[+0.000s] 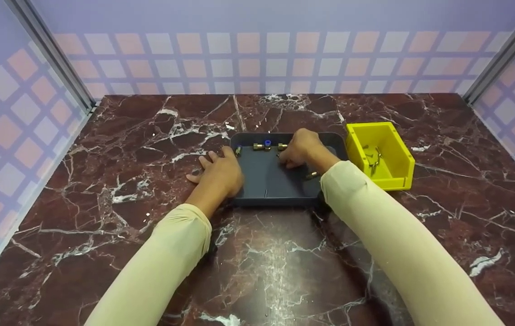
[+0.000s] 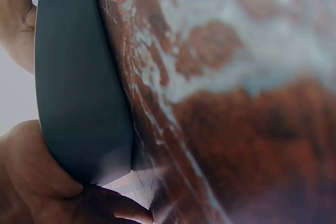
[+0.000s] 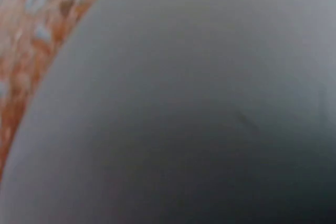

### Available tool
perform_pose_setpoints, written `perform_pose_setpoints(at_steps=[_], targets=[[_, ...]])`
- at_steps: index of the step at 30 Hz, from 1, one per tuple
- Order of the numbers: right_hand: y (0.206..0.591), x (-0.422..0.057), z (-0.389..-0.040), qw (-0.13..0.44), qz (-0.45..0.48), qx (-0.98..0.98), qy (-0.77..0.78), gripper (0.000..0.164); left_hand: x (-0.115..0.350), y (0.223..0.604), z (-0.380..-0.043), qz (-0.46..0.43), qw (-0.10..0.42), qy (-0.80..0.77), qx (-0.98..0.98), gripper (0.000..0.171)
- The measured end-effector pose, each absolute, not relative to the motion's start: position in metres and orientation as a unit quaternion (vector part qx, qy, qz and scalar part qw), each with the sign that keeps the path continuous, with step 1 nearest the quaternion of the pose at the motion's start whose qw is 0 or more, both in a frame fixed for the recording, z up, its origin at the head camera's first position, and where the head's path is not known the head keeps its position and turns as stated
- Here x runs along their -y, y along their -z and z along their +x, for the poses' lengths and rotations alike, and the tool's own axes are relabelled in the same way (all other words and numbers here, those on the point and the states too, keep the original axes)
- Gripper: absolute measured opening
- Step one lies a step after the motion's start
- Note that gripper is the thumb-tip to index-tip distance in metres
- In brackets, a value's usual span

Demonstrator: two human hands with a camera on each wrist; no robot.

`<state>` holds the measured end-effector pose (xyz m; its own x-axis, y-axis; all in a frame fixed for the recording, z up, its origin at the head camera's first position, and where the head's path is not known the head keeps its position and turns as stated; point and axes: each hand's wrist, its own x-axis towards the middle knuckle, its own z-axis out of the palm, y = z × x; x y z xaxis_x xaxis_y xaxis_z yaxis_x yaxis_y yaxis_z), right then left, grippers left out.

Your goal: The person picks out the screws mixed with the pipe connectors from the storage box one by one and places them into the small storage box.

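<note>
A dark grey tray (image 1: 257, 181) lies on the marbled table with small brass fittings in it. My left hand (image 1: 221, 174) rests at its left side, fingers spread; the left wrist view shows this hand (image 2: 31, 174) against the tray's outer wall (image 2: 79, 77). My right hand (image 1: 301, 149) reaches into the tray, its curled fingers pinching a small dark metal piece, mostly hidden. Just left of those fingers sit a brass fitting with a blue ring (image 1: 267, 144) and another brass fitting (image 1: 282, 146). More lie at the left wall (image 1: 238, 151) and near my right wrist (image 1: 312, 175).
A yellow open-front bin (image 1: 400, 154) stands right of the tray, with several small metal pieces (image 1: 375, 159) inside. White specks (image 1: 229, 127) dot the tabletop behind the tray. Patterned panels (image 1: 248, 63) wall in the back and sides. A grey surface fills most of the right wrist view.
</note>
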<state>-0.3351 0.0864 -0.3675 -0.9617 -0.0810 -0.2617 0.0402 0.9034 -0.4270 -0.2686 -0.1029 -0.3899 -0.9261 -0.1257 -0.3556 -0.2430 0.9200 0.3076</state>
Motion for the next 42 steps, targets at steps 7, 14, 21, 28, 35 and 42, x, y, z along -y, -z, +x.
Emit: perform_pose_setpoints(at_steps=[7,14,21,28,35,42], targets=[[0.364,-0.096,-0.331,0.152,-0.01,-0.957,0.248,0.028,0.102,0.39,-0.269,-0.093,0.166,-0.177,-0.966,0.081],[0.354,-0.114,-0.326,0.177,-0.023,-0.921,0.346,0.02,0.103,0.389,-0.269,-0.097,0.175,-0.175,-0.964,0.084],[0.321,-0.142,-0.316,0.175,-0.058,-0.895,0.407,0.014,0.102,0.389,-0.269,-0.098,0.173,-0.178,-0.964,0.083],[0.291,-0.183,-0.31,0.178,-0.034,-0.887,0.425,0.027,0.104,0.39,-0.269,-0.094,0.169,-0.179,-0.965,0.081],[0.284,-0.23,-0.31,0.173,-0.011,-0.895,0.411,0.039,0.103,0.39,-0.268,-0.094,0.169,-0.178,-0.965,0.082],[0.282,-0.27,-0.31,0.173,0.011,-0.888,0.426,0.036,0.103,0.387,-0.271,-0.096,0.188,-0.169,-0.963,0.082]])
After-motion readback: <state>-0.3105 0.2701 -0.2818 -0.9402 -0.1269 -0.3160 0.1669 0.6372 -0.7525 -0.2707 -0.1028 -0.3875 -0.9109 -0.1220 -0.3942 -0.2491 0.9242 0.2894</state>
